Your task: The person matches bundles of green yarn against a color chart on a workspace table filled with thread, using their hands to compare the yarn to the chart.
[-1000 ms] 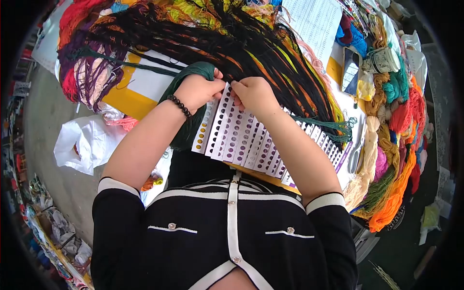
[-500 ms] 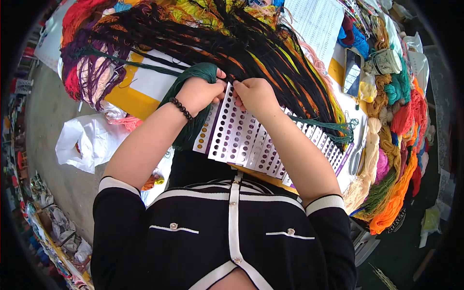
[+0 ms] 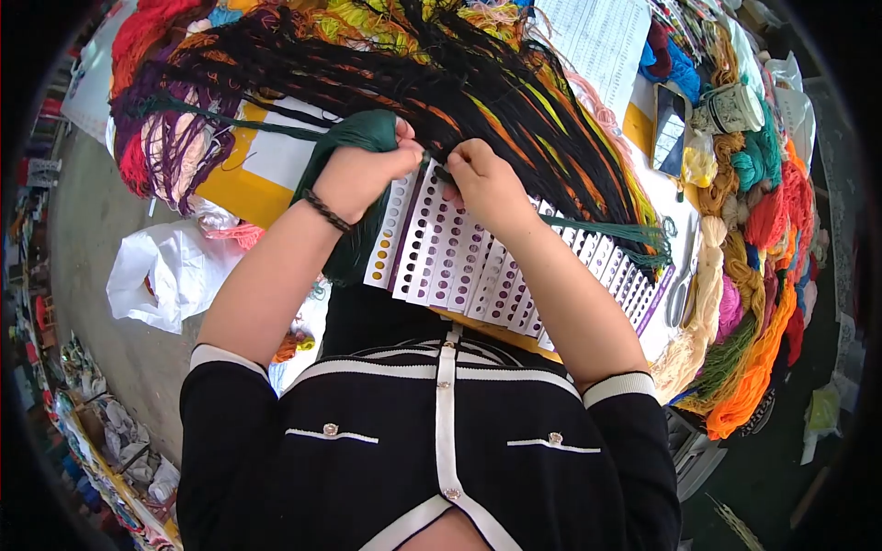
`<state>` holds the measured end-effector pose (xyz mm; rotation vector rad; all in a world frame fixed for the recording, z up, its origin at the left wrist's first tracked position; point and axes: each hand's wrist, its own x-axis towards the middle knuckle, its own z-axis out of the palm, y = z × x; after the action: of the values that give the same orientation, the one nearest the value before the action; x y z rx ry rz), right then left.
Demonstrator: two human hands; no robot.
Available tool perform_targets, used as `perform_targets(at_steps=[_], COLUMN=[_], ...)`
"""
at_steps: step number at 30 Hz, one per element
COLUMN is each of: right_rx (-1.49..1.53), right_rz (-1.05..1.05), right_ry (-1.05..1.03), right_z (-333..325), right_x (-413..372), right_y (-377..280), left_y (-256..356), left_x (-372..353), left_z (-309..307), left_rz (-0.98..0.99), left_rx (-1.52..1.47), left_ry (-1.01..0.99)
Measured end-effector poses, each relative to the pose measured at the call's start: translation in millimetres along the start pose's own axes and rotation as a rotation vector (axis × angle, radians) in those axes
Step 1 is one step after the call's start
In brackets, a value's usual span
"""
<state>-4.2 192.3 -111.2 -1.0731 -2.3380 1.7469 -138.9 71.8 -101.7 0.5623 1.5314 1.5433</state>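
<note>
My left hand grips a thick dark green skein of thread, which hangs down past my wrist. My right hand pinches a thin strand at the top edge of a row of white punched cards, whose holes carry thread samples. Both hands meet just above the leftmost cards. A big fan of black, orange and yellow threads spreads from the cards across the table. A bundle of green strands runs off to the right from under my right hand.
Skeins of orange, red, cream and teal thread pile along the right edge. A printed sheet, a phone, a mug and scissors lie beyond. A white plastic bag lies on the floor at left.
My left hand has lifted and turned with the green skein. My right hand has shifted slightly up and left at the cards' top edge.
</note>
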Motion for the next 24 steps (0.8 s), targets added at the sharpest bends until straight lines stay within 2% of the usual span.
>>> perform_targets(at_steps=[2, 3, 4, 6, 7, 8, 9, 10, 12, 13, 15, 17, 18, 19, 22, 24], right_rx=[-0.039, -0.083, -0.082, 0.147, 0.147, 0.344, 0.541, 0.541, 0.778, 0.818, 0.77, 0.725, 0.534, 0.343, 0.188, 0.163], right_rz=[-0.011, -0.025, -0.029, 0.022, 0.023, 0.092, 0.161, 0.162, 0.131, 0.139, 0.134, 0.133, 0.156, 0.178, 0.108, 0.096], right_ry=[0.011, 0.018, 0.023, -0.019, -0.016, -0.037, -0.058, -0.055, -0.112, -0.111, -0.105, -0.101, -0.082, -0.063, -0.067, -0.055], right_z=[1, 1, 1, 0, -2, -5, -8, -11, -17, -18, -17, -13, -11, -9, -4, -1], right_x=[-1, -1, 0, -1, -2, -3, -4, -4, -4, -5, -4, -3, -4, -4, 2, 7], right_y=[-1, -2, -1, 1, -1, -2, -4, -2, 3, 3, 2, -2, -9, -13, -6, -1], left_y=[7, 8, 8, 4, 1, 0, -2, -3, -20, -28, -32, -25, -16, -5, -4, -3], left_x=[-4, -4, -4, -5, -6, -7, -8, -9, -2, 2, 5, 4, 1, -3, 2, -2], left_z=[3, 4, 4, 5, 6, 10, 14, 17, 14, 14, 14, 11, 10, 5, -23, -28], left_rz=[-0.136, -0.132, -0.112, -0.078, -0.069, -0.07, -0.054, -0.037, -0.043, 0.063, 0.279, 0.254, 0.224, 0.018, -0.081, -0.138], left_rx=[-0.395, -0.392, -0.382, -0.364, -0.304, -0.305, -0.224, -0.143, -0.056, 0.107, 0.433, 0.475, 0.518, 0.371, -0.009, -0.018], left_ry=[-0.052, -0.057, -0.082, -0.127, -0.091, -0.095, -0.061, -0.028, -0.064, -0.108, -0.187, -0.183, -0.182, -0.104, 0.015, 0.006])
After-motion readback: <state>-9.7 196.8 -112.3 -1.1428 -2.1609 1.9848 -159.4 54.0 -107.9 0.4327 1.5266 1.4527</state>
